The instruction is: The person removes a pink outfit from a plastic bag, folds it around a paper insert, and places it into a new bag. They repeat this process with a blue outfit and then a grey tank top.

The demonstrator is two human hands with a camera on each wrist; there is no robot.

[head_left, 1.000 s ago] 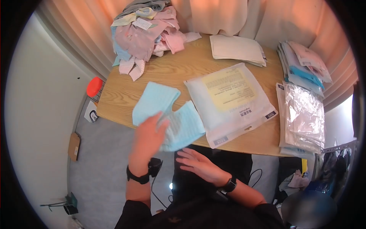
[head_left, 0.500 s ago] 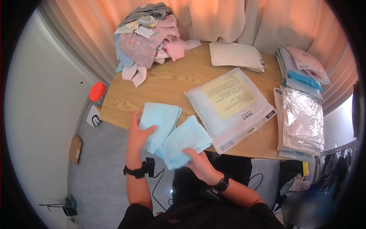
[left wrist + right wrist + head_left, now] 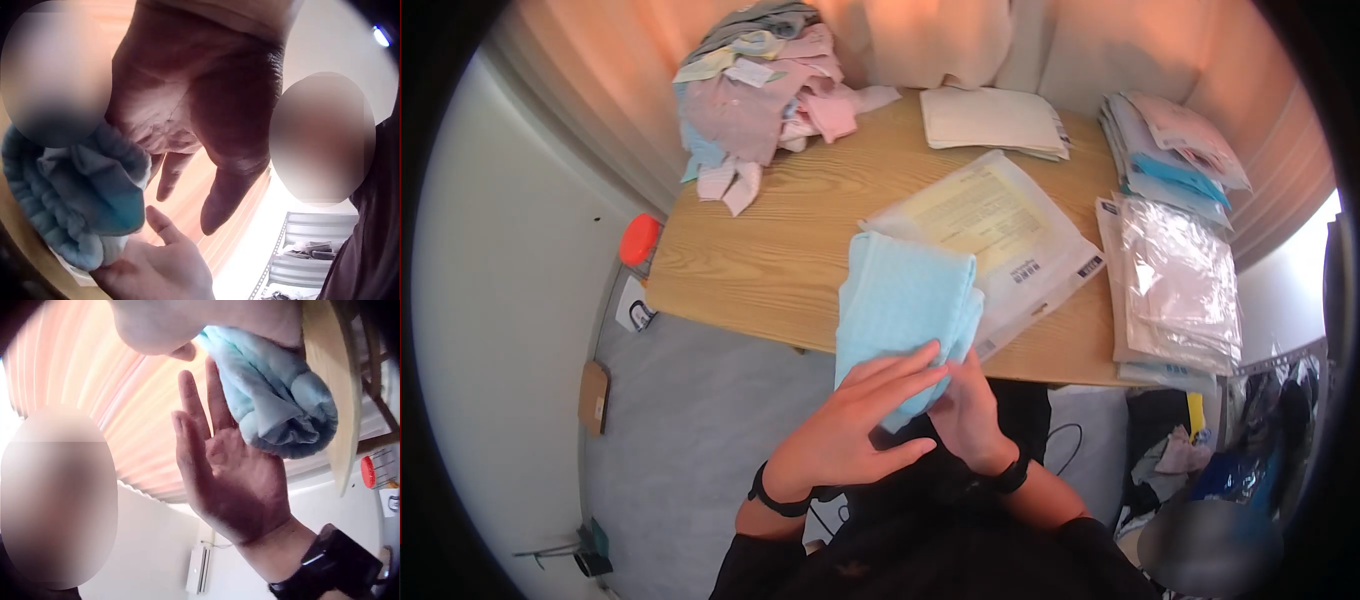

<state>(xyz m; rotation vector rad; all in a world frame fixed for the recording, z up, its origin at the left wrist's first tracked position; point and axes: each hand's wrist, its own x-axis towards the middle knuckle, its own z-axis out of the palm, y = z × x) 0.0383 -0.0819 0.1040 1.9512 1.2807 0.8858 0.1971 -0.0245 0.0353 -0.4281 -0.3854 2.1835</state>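
A pair of light blue trousers (image 3: 905,290), folded into a thick bundle, is held up at the table's front edge, overlapping a packet in the head view. My left hand (image 3: 850,425) lays straight fingers across its lower part, with the thumb apart. My right hand (image 3: 972,410) supports the bundle from below and the right, its thumb raised off the cloth and its other fingers mostly hidden. The left wrist view shows the gathered end of the trousers (image 3: 69,212) beside the right palm (image 3: 162,269). In the right wrist view, the left palm (image 3: 244,481) faces the cloth.
A frosted packet (image 3: 1050,265) with a yellow panel lies flat behind the trousers. Heaped clothes (image 3: 750,100) stand at the back left. White flat bags (image 3: 990,120) lie at the back, and clear packets (image 3: 1180,280) are stacked along the right edge of the wooden table (image 3: 740,260).
The trousers' two spread legs have been brought together into one bundle, moved rightward toward the packet. My left hand has come across onto it, and my right thumb has lifted off the cloth.
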